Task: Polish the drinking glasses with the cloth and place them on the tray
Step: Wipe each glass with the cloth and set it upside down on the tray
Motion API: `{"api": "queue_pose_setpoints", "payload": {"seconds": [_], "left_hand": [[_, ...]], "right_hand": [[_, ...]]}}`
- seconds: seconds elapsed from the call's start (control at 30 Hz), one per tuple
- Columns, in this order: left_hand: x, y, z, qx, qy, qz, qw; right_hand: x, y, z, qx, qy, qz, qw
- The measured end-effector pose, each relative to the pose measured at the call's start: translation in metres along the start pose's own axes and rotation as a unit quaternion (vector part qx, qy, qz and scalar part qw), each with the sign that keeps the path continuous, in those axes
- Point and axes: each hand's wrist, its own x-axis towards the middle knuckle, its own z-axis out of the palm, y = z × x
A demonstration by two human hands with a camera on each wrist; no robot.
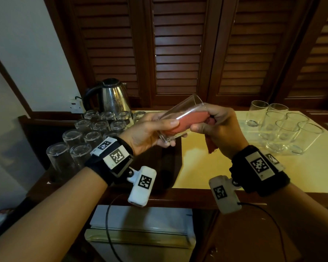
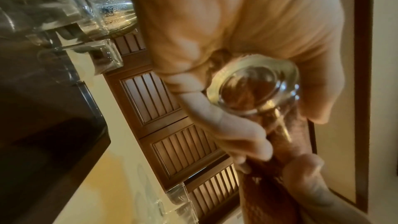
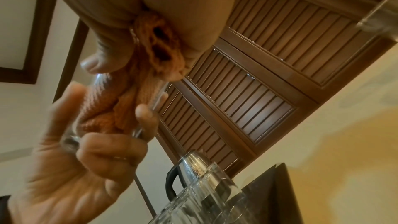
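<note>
My left hand [image 1: 171, 133] grips a clear drinking glass [image 1: 180, 112] by its base end and holds it tilted above the table, mouth up and to the right. A red cloth [image 1: 189, 121] is stuffed inside the glass. My right hand [image 1: 204, 121] pinches the cloth at the glass's mouth, and a loose end hangs below that hand. In the left wrist view the glass base [image 2: 252, 88] sits between my curled fingers [image 2: 226, 125]. From the right wrist, the cloth [image 3: 129, 105] runs from my right hand into the glass [image 3: 71, 139].
A dark tray [image 1: 167, 167] on the left carries several upside-down glasses [image 1: 95, 133]. A steel kettle [image 1: 112, 97] stands behind them. Several upright glasses [image 1: 284, 127] stand on the yellow tabletop [image 1: 225, 171] at the right. Louvred wooden doors are behind the table, and a white fridge is under it.
</note>
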Motion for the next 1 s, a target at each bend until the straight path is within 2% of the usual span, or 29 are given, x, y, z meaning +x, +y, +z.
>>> {"api": "queue_pose_setpoints", "payload": {"seconds": [0.1, 0.17, 0.23, 0.3, 0.4, 0.47, 0.53, 0.67, 0.73, 0.77, 0.8, 0.87, 0.9, 0.93, 1.0], "left_hand": [[-0.002, 0.006, 0.002, 0.150, 0.068, 0.084, 0.983], [-0.005, 0.010, 0.003, 0.304, 0.090, 0.129, 0.940], [-0.008, 0.012, 0.004, 0.384, 0.101, 0.142, 0.907], [-0.009, 0.012, 0.003, 0.365, 0.106, 0.132, 0.915], [-0.012, 0.011, 0.004, 0.193, 0.095, 0.102, 0.971], [-0.012, 0.010, 0.004, 0.150, 0.102, 0.106, 0.978], [-0.011, 0.012, 0.005, 0.196, 0.124, 0.129, 0.964], [-0.011, 0.009, 0.008, 0.408, 0.164, 0.180, 0.880], [-0.010, 0.005, 0.012, 0.430, 0.171, 0.184, 0.867], [-0.008, 0.003, 0.014, 0.415, 0.174, 0.172, 0.876], [-0.007, 0.002, 0.015, 0.369, 0.176, 0.143, 0.901], [-0.008, 0.004, 0.019, 0.177, 0.170, 0.049, 0.968], [-0.009, 0.003, 0.019, 0.087, 0.156, 0.010, 0.984], [-0.009, 0.002, 0.018, 0.043, 0.145, -0.003, 0.989], [-0.011, 0.002, 0.019, 0.060, 0.144, 0.029, 0.987]], "right_hand": [[-0.002, -0.001, 0.002, 0.017, 0.001, 0.042, 0.999], [-0.007, 0.000, 0.004, 0.055, 0.005, 0.072, 0.996], [-0.011, 0.002, 0.006, 0.073, 0.001, 0.086, 0.994], [-0.011, 0.002, 0.007, 0.077, 0.014, 0.084, 0.993], [-0.011, -0.002, 0.007, 0.030, 0.047, 0.037, 0.998], [-0.011, -0.008, 0.010, 0.032, 0.049, 0.035, 0.998], [-0.013, -0.012, 0.014, 0.058, 0.042, 0.071, 0.995], [-0.015, -0.006, 0.019, 0.072, 0.062, 0.118, 0.988], [-0.013, -0.003, 0.017, 0.086, 0.094, 0.125, 0.984], [-0.012, -0.002, 0.016, 0.087, 0.107, 0.124, 0.983], [-0.010, 0.000, 0.015, 0.085, 0.112, 0.118, 0.983], [-0.008, 0.002, 0.014, 0.073, 0.109, 0.098, 0.987], [-0.008, 0.003, 0.013, 0.065, 0.104, 0.084, 0.989], [-0.007, 0.004, 0.012, 0.060, 0.096, 0.074, 0.991], [-0.006, 0.002, 0.012, 0.057, 0.080, 0.071, 0.993]]}}
